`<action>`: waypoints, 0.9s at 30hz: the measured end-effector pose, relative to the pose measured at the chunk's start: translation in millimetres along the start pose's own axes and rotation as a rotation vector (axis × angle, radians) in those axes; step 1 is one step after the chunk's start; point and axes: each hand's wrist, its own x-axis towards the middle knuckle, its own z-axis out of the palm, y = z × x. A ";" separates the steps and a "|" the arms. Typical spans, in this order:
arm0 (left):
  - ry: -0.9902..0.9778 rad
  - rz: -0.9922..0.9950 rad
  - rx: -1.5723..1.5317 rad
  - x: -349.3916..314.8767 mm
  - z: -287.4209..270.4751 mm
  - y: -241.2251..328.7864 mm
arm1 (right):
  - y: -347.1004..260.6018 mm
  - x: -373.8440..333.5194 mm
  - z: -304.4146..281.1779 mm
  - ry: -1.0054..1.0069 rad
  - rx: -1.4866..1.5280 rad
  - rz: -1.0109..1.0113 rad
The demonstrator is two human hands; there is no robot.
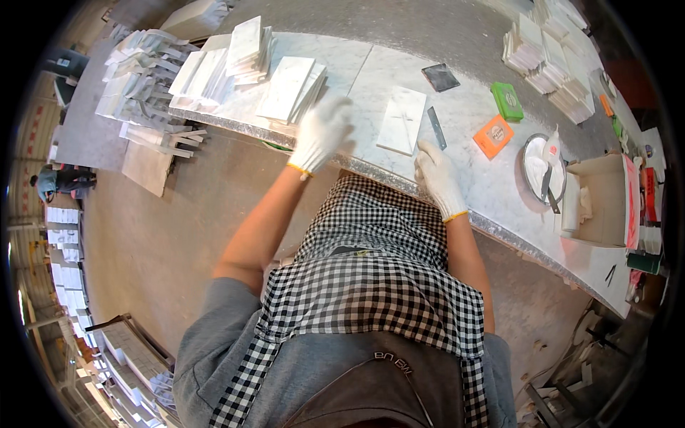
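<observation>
A black-and-white checked apron [385, 292] covers the person's front, closest to the camera, over a grey short-sleeved top [214, 335]. Both hands wear white knitted gloves with yellow cuffs. The right hand [438, 178] is at the near edge of a pale marble-like bench [496, 187], its fingers curled narrow beside the lower end of a thin metal strip [437, 128]; whether it grips anything, I cannot tell. The left hand [325, 134] is motion-blurred above the bench edge, close to a stack of white tiles [287, 87]; how wide its fingers are, or whether they hold anything, I cannot tell. Between the two hands and slightly farther in, a single white tile [402, 120] lies flat on the bench, with faint lines across its face and the strip just off its right side. To the right are an orange box [493, 137], then a round bowl [529, 160] of white material with a dark-handled spatula [547, 184] across it, and an open carton [603, 192]. Farther back lie a green box [506, 101] and a dark square piece [440, 78]. More tiles stand stacked at the far left [246, 46] and far right, and another person [53, 182] appears in the distance at left.
</observation>
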 end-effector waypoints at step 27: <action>-0.433 -0.146 -1.079 22.7 74.6 -38.3 | -36.9 -31.6 14.5 0.096 0.373 -0.083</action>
